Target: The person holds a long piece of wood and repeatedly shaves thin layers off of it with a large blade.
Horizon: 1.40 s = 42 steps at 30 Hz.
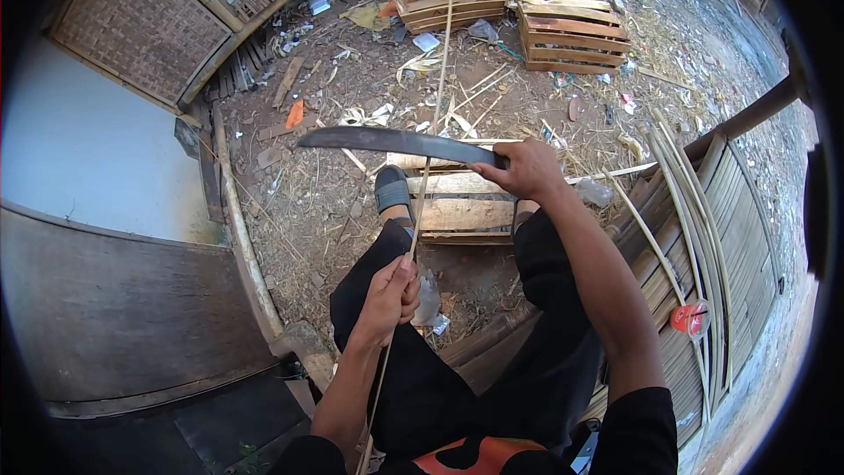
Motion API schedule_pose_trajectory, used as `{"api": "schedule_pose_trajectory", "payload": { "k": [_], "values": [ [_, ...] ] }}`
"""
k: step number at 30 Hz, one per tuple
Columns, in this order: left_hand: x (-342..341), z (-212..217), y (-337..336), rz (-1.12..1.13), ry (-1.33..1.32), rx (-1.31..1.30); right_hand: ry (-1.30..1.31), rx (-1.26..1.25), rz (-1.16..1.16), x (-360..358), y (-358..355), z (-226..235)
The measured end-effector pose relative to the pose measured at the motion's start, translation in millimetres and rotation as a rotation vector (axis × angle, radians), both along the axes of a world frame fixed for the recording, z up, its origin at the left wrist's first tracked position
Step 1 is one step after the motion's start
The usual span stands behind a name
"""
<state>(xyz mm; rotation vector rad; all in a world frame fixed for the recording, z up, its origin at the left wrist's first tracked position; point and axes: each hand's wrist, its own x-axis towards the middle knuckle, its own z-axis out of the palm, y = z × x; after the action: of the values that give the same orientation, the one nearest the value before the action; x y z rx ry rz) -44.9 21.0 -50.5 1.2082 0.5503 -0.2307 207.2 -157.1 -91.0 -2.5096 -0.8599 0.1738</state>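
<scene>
My left hand [387,299] is closed around a long, thin bamboo strip [443,62], which runs from beside my lap out toward the far crates. In my right hand [526,170] is the handle of a machete [387,142]. Its long dark blade points left and lies across the strip, a good way beyond my left hand. Whether the edge bites into the strip cannot be made out. Below the blade, a wooden slatted crate [466,213] rests on the ground between my sandalled feet [393,189].
Several slatted wooden crates [573,33] stand at the far side. Long bamboo strips [694,211] lie on the bamboo bench [747,237] at right, beside a red plastic cup [691,320]. Scraps and litter cover the ground. A woven panel [141,26] and pale wall [97,141] border the left.
</scene>
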Motion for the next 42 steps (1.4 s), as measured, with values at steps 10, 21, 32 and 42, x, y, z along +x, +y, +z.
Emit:
{"api": "schedule_pose_trajectory", "payload": {
  "k": [10,21,32,42],
  "values": [
    [6,-4,0,0.04,-0.036,-0.045,0.43,0.521,-0.667,45,-63,-49],
    [6,-9,-12,-0.076,0.056,0.013,0.751,0.707,-0.231,-4,11,6],
    [19,-7,-17,-0.186,-0.05,0.055,1.054,1.001,-0.121,-33,23,21],
    [77,13,-4,-0.075,-0.028,-0.118,0.56,0.556,-0.083,-38,12,23]
  ]
}}
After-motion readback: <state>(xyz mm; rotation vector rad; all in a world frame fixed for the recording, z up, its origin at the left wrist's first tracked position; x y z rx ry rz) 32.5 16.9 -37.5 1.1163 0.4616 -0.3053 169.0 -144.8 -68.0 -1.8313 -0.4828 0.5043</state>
